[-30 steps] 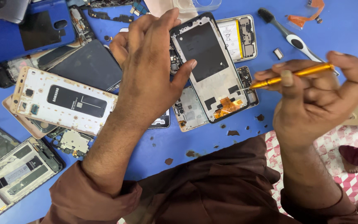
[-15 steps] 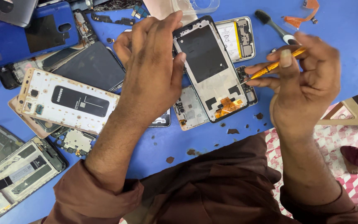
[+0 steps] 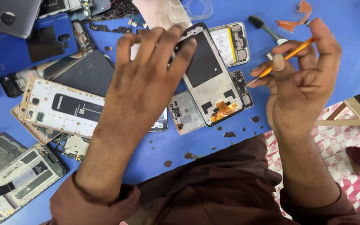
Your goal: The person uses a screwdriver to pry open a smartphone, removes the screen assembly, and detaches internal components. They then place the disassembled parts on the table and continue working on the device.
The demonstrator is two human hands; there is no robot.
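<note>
An opened phone frame (image 3: 211,79) with a black panel and an orange flex cable at its lower end lies tilted on the blue table (image 3: 351,58). My left hand (image 3: 146,79) rests over its upper left side, fingertips gripping the top edge. My right hand (image 3: 301,79) hovers just right of the frame, pinching a thin orange screwdriver (image 3: 286,56) whose metal tip points down-left toward the frame's right edge.
Several dismantled phones and back covers crowd the left side, among them a white mid-frame (image 3: 59,106) and a blue cover (image 3: 30,43). A second opened phone (image 3: 232,41), a black brush (image 3: 265,27) and an orange flex strip (image 3: 294,18) lie beyond. The table edge runs at right.
My right hand has moved left and up with the screwdriver, bringing its tip close to the frame's right edge. My left hand has stayed on the frame.
</note>
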